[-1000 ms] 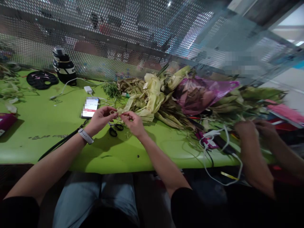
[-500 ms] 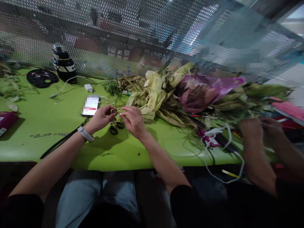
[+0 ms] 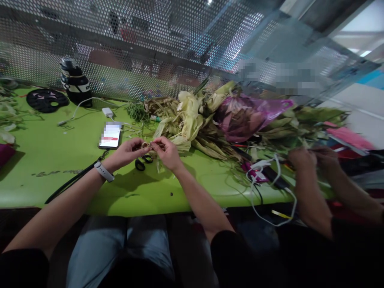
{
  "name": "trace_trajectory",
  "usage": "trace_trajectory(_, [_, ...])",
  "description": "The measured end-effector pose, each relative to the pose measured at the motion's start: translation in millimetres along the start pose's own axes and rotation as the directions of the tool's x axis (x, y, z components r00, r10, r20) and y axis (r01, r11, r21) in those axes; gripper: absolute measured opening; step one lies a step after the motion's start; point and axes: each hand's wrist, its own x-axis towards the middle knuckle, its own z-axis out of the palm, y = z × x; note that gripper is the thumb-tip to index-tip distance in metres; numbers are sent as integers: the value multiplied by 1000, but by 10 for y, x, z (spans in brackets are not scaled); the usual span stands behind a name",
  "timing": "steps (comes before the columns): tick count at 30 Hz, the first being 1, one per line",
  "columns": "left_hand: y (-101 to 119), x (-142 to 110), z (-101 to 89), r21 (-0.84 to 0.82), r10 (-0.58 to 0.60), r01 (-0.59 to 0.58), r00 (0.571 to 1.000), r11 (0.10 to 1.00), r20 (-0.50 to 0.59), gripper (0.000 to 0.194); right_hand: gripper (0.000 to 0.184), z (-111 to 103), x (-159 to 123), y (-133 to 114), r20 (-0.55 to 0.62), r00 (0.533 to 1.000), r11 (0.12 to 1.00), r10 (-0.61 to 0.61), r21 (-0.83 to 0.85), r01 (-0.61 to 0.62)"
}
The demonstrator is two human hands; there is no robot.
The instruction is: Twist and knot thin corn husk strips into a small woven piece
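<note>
My left hand (image 3: 129, 152), with a watch on its wrist, is closed on a small pale loop (image 3: 145, 145) that looks like a twisted corn-husk strip. My right hand (image 3: 168, 153) meets it at the fingertips, pinching the same piece. Fingers hide most of what they hold. Just below them, the black handles of scissors (image 3: 140, 164) rest on the green table (image 3: 120, 196). Behind the hands lies a heap of corn husks (image 3: 192, 116), pale and brown.
A phone (image 3: 110, 135) lies left of my hands, beside a black strap (image 3: 72, 180) and a white charging cable (image 3: 78, 107). A dark bottle (image 3: 76, 84) stands at the back. Rightward are a pink plastic bag (image 3: 243, 116), tangled white cables (image 3: 270, 164) and another person's hands (image 3: 303, 160).
My hands have come closer together, and the right fingertips now press against the loop at the left hand. The whole view has shifted slightly.
</note>
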Motion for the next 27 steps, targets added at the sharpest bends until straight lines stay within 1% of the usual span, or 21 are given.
trace_trajectory(3, [-63, 18, -2, 1, 14, -14, 1000, 1000, -10, 27, 36, 19, 14, -1, -5, 998, 992, 57, 115, -56])
trace_trajectory(4, [-79, 23, -9, -11, 8, -9, 1000, 1000, -15, 28, 39, 17, 22, -9, -2, 995, 983, 100, 158, -98])
trace_trajectory(6, [-96, 29, -32, -47, -22, 20, 999, 999, -30, 30, 46, -5, 39, -34, 44, 973, 947, 226, 225, -230])
trace_trajectory(8, [-99, 32, -62, -86, -60, 54, 996, 995, -65, 32, 49, -47, 57, -60, 97, 936, 906, 337, 237, -351])
trace_trajectory(9, [-98, 34, -78, -106, -78, 69, 993, 992, -87, 33, 49, -72, 67, -68, 115, 922, 895, 369, 225, -386])
trace_trajectory(11, [-99, 42, -109, -145, -111, 92, 985, 985, -129, 35, 48, -120, 90, -66, 126, 917, 895, 380, 201, -398])
trace_trajectory(13, [-109, 56, -130, -180, -136, 107, 978, 978, -160, 36, 46, -157, 116, -44, 105, 928, 904, 358, 211, -373])
trace_trajectory(15, [-133, 71, -140, -199, -164, 127, 970, 972, -182, 37, 46, -175, 134, -18, 48, 946, 914, 322, 244, -323])
trace_trajectory(18, [-182, 87, -136, -218, -214, 172, 958, 961, -191, 37, 42, -163, 128, -1, -74, 971, 949, 227, 242, -203])
trace_trajectory(21, [-210, 91, -125, -204, -247, 210, 952, 956, -179, 36, 38, -120, 83, -9, -145, 983, 977, 112, 198, -82])
trace_trajectory(24, [-202, 90, -114, -179, -265, 233, 947, 956, -181, 36, 34, -75, 30, -34, -159, 987, 990, -10, 136, 32])
trace_trajectory(27, [-177, 91, -97, -169, -275, 245, 943, 955, -186, 36, 23, -39, -8, -61, -92, 986, 983, -137, 107, 147])
